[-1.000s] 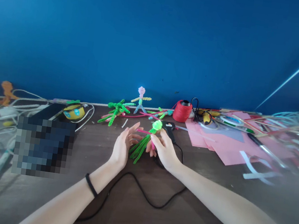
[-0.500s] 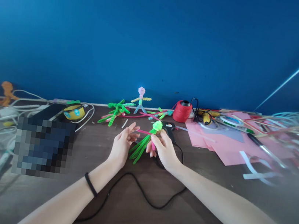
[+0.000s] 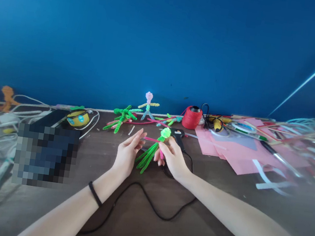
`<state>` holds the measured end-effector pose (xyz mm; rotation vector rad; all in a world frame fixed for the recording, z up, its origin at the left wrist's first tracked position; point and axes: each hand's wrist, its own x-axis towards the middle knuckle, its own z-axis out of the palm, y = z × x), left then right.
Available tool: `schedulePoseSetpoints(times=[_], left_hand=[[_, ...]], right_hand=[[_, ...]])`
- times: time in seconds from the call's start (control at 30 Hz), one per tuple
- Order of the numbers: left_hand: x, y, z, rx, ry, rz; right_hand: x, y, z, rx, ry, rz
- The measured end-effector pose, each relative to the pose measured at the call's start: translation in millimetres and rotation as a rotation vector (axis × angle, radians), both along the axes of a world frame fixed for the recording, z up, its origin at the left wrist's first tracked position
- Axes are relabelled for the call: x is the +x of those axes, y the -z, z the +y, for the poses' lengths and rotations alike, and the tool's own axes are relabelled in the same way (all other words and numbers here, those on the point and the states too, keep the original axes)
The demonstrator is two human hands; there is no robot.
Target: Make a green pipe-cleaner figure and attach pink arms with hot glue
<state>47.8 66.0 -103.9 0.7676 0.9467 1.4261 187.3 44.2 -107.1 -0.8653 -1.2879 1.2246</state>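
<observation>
My right hand (image 3: pixel 172 155) pinches a green pipe-cleaner figure (image 3: pixel 147 156) just below its bright yellow-green head (image 3: pixel 165 132). Several loose green strands fan down to the left from the grip. A pink pipe cleaner (image 3: pixel 152 139) crosses the figure, and its other end hangs below my right fingers. My left hand (image 3: pixel 128 151), with a black band on the wrist, is closed on the left end of the pink pipe cleaner. Behind my hands, a black glue gun (image 3: pixel 177 135) lies on the table, partly hidden by my right hand.
Pipe-cleaner figures (image 3: pixel 148 105) and a red thread spool (image 3: pixel 192 117) stand near the blue wall. Pink paper sheets (image 3: pixel 240 157) and strips lie right. A yellow roll (image 3: pixel 77 118), white cables and a blurred-out dark item lie left. A black cord (image 3: pixel 149 199) loops across the front.
My left hand has shifted very slightly to the left. My right hand and the green figure have hardly moved.
</observation>
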Motion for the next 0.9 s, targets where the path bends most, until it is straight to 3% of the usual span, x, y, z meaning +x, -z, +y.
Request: schedulePoseSetpoints(times=[0.33, 0.9], left_hand=[[1.5, 2.1, 3.1, 0.024, -0.039, -0.025], [-0.3, 0.6, -0.9, 0.035, 0.056, 0.061]], right_hand=[[0.5, 2.2, 1.7, 0.008, -0.010, -0.006], [0.6, 3.0, 2.0, 0.004, -0.005, -0.038]])
